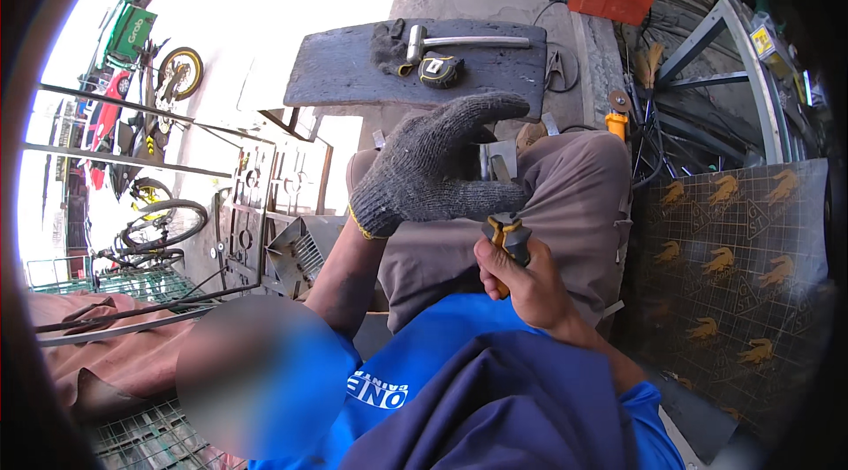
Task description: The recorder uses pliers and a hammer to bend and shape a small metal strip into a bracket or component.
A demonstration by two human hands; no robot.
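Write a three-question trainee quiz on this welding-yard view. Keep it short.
1. True or false: the left hand wears a grey knit glove.
2. What does the bare right hand grip? A) the hammer B) a black-and-orange tool handle C) the tape measure
3. Fill in: the hammer and the tape measure lie on a dark ____.

Key
1. True.
2. B: the fingers close round the tool handle; what the tool is cannot be told.
3. Board, with a dark glove or rag beside the hammer's head.
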